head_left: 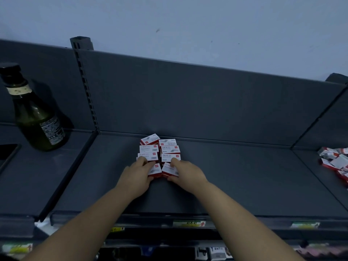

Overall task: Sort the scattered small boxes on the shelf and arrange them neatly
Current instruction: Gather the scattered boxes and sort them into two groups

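Red-and-white boxes (160,153) stand in two rows on the shelf (235,176). Your left hand (138,174) clamps curled fingers on the rows' nearest left box (157,169), and your right hand (186,173) likewise on the nearest right box (169,170).

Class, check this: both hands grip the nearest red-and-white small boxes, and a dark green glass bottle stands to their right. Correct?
No. The head view shows the dark green glass bottle standing to the left of the red-and-white small boxes; the rest holds.

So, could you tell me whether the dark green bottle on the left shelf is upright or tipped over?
Upright: the bottle stands on its base, with its black cap uppermost.
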